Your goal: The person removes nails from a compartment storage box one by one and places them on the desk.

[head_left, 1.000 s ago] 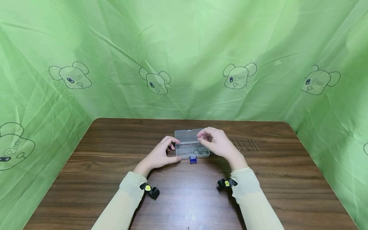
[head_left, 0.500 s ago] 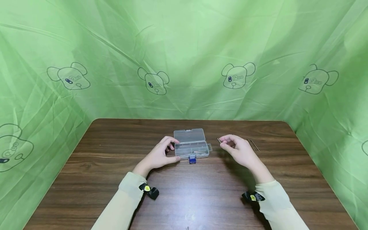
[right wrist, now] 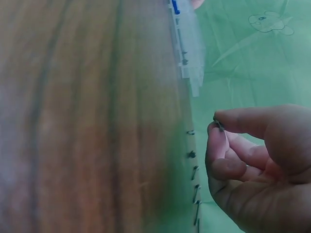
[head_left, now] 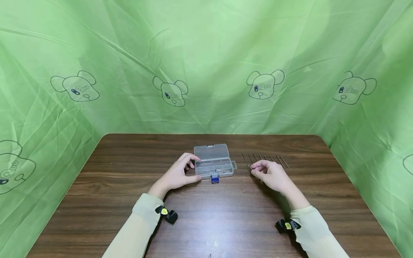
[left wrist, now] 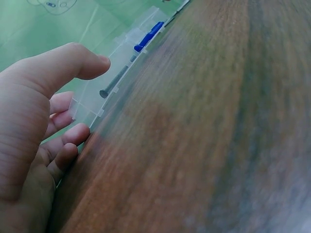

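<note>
A clear plastic compartment box (head_left: 205,168) stands on the table with its lid (head_left: 211,152) raised at the back and a blue latch (head_left: 214,178) at the front. Several nails (head_left: 223,171) lie in its front right compartment. My left hand (head_left: 175,174) holds the box's left end, thumb at the front corner and fingers farther back. To the right of the box, my right hand (head_left: 271,175) pinches a nail (right wrist: 219,124) between thumb and index finger; most of it is hidden. Beyond that hand, several nails (head_left: 283,162) lie in a slanted row.
The box stands on a brown wood-grain table (head_left: 206,211). A green cloth (head_left: 213,111) with bear-head drawings surrounds the table's back and sides. A wrist camera (head_left: 167,214) sits on my left sleeve, and another wrist camera (head_left: 287,225) on the right.
My right hand has moved from over the box to the right, down by the row of nails. More nails show left of that hand than a second ago. My left hand has stayed at the box.
</note>
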`<state>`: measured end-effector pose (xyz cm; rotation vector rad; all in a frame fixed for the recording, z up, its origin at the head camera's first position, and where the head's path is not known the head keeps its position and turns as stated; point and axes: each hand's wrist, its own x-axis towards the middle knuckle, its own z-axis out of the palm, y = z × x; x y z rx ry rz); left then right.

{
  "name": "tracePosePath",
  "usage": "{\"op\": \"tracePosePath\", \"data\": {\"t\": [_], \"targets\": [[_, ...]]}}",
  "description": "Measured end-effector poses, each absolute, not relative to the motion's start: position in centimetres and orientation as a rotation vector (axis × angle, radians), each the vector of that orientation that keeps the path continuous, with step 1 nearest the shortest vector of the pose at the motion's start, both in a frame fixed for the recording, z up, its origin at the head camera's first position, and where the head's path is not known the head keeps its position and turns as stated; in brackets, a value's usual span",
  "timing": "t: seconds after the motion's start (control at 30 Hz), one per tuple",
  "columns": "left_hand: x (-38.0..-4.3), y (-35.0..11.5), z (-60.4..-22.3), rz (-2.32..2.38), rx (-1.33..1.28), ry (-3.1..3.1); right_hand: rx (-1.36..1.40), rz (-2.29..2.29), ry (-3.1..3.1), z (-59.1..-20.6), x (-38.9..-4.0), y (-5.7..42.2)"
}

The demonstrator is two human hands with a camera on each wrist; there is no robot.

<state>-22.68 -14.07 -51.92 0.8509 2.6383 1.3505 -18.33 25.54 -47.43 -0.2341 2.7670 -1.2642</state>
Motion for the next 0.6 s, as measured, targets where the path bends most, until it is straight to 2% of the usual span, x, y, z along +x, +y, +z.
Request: {"op": "tracePosePath", "data": {"t": [0.6], "targets": [[-22.8,-14.1,-52.1,1.351,0.843,2.640,-0.272,-1.148,2.762,-48.7,-18.2,26.4]]}}
